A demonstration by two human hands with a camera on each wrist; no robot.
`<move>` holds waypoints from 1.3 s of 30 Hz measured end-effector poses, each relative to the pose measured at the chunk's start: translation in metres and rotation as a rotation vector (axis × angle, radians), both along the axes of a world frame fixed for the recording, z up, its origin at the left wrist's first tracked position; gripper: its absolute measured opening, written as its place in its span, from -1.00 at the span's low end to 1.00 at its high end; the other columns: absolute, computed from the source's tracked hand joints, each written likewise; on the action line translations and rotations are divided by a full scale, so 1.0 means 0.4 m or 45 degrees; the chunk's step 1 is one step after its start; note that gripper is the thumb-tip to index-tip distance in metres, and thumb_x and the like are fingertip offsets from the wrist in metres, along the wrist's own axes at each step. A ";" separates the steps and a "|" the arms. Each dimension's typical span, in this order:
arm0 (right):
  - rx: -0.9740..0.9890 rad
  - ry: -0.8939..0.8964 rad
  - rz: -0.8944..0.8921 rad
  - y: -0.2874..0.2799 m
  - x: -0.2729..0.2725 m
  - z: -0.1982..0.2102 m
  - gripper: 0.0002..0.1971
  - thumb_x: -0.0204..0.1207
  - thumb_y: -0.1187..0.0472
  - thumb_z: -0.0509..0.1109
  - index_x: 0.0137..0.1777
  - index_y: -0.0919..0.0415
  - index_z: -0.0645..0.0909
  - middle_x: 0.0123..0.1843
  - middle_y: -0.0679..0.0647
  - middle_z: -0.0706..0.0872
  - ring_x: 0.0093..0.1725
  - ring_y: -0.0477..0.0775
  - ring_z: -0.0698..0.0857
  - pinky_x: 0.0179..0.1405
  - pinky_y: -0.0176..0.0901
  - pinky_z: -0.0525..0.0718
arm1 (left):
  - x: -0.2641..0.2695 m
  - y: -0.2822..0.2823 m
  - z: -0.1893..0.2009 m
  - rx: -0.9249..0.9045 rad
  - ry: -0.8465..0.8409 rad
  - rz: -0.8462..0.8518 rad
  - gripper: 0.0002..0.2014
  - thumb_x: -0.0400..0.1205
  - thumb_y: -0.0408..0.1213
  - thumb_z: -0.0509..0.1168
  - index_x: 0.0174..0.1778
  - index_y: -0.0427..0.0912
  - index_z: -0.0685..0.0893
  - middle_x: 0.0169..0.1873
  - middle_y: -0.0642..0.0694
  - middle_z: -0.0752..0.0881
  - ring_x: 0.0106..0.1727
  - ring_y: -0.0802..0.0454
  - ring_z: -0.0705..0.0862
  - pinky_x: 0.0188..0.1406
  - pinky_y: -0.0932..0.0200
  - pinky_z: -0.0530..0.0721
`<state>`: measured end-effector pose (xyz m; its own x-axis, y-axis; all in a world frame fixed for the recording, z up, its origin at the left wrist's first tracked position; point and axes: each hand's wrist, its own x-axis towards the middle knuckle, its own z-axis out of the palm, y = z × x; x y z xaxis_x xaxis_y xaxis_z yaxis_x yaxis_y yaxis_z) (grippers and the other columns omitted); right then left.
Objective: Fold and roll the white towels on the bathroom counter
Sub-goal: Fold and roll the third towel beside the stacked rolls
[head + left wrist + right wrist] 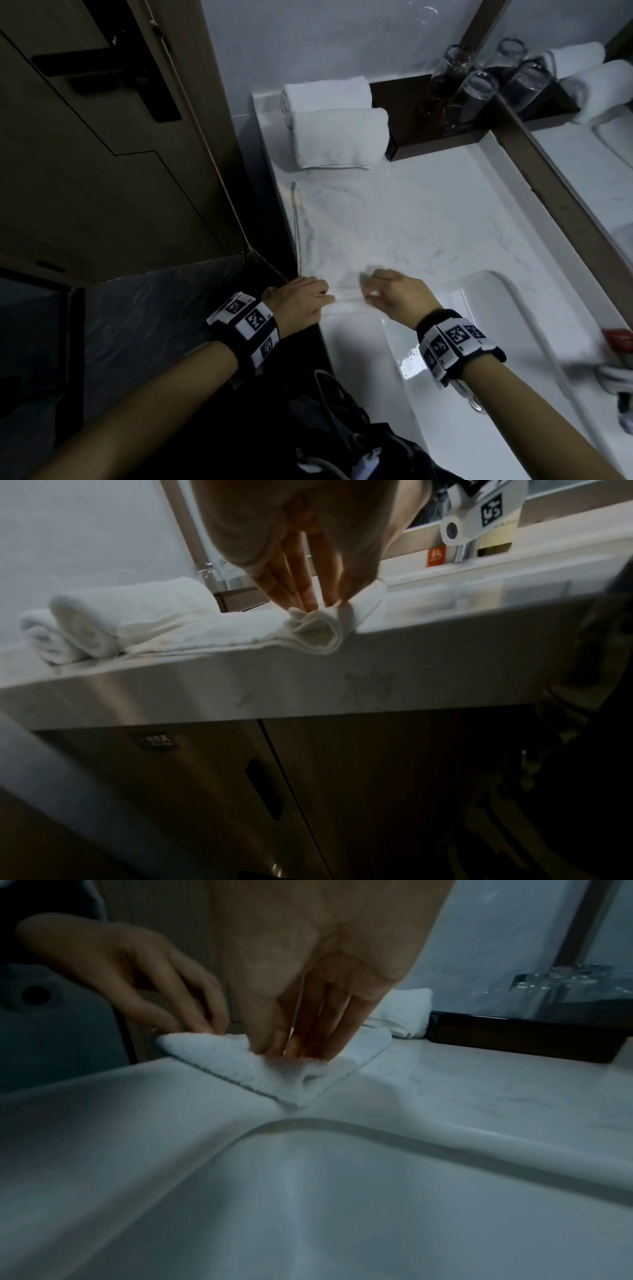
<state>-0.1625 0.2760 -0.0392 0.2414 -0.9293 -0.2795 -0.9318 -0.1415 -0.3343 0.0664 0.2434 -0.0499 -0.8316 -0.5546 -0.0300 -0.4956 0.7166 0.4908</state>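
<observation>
A folded white towel (346, 233) lies flat along the counter's left side, its near end curled up into the start of a roll (313, 631). My left hand (301, 298) pinches that curled end at the counter's front edge, fingertips (308, 603) pointing down into it. My right hand (387, 291) grips the same end (260, 1069) just to the right, fingers (298, 1047) pressed into the fold. Two rolled white towels (337, 137) lie side by side at the far end of the counter, also seen as rolled towels (103, 626) in the left wrist view.
A sink basin (479, 377) opens right of my hands. A dark wooden tray (428, 137) with upturned glasses (466, 92) stands at the back by the mirror (582, 164). A faucet (616, 373) and red item sit at the right. A wooden door (102, 137) is left.
</observation>
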 end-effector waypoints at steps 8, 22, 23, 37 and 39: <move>0.082 0.043 -0.044 -0.002 -0.014 -0.004 -0.77 0.41 0.10 0.46 0.07 -0.04 0.67 0.07 -0.13 0.69 0.07 0.04 0.67 -0.14 -0.22 0.51 | 0.014 -0.021 -0.002 0.373 -0.071 0.165 -0.74 0.62 -0.36 0.24 0.16 -0.44 0.58 0.29 -0.25 0.53 0.28 -0.12 0.56 0.26 -0.02 0.51; 0.229 -0.675 -1.050 -0.041 -0.012 -0.031 -0.65 0.35 0.06 0.56 -0.02 0.23 0.56 -0.09 0.14 0.71 -0.12 0.11 0.67 -0.20 -0.21 0.60 | 0.000 -0.091 -0.014 0.425 -0.059 0.807 -0.81 0.53 -0.16 0.36 -0.16 -0.13 0.47 -0.14 -0.11 0.54 0.03 -0.11 0.48 0.20 -0.10 0.41; 0.198 -0.613 -1.042 -0.050 -0.006 -0.033 -0.64 0.33 0.05 0.57 -0.04 0.23 0.55 -0.10 0.12 0.69 -0.13 0.10 0.66 -0.17 -0.19 0.60 | -0.002 -0.093 -0.013 0.414 0.004 0.810 -0.80 0.50 -0.20 0.38 -0.15 -0.15 0.48 -0.14 -0.10 0.51 0.01 -0.11 0.48 0.17 -0.09 0.43; -0.215 -0.194 -0.596 -0.027 0.050 -0.014 -0.80 0.59 0.08 0.31 0.00 0.22 0.58 -0.19 0.15 0.73 -0.14 0.20 0.65 -0.25 -0.04 0.59 | -0.001 -0.062 0.007 -0.043 0.160 0.312 -0.77 0.34 -0.44 0.45 -0.09 -0.36 0.76 -0.30 -0.27 0.74 -0.23 -0.14 0.73 -0.20 0.10 0.71; -0.186 -0.190 -0.462 -0.015 0.049 -0.006 -0.72 0.50 -0.04 0.39 -0.01 0.18 0.66 -0.15 0.11 0.75 -0.15 0.16 0.66 -0.25 -0.10 0.56 | 0.001 -0.049 -0.004 -0.124 0.097 0.292 -0.68 0.27 -0.38 0.51 -0.06 -0.33 0.73 -0.26 -0.24 0.73 -0.20 -0.11 0.74 -0.24 0.15 0.74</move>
<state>-0.1430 0.2698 -0.0416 -0.0813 -0.9888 -0.1248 -0.8728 0.1311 -0.4702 0.0667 0.2237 -0.0513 -0.6817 -0.7260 0.0909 -0.6146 0.6356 0.4672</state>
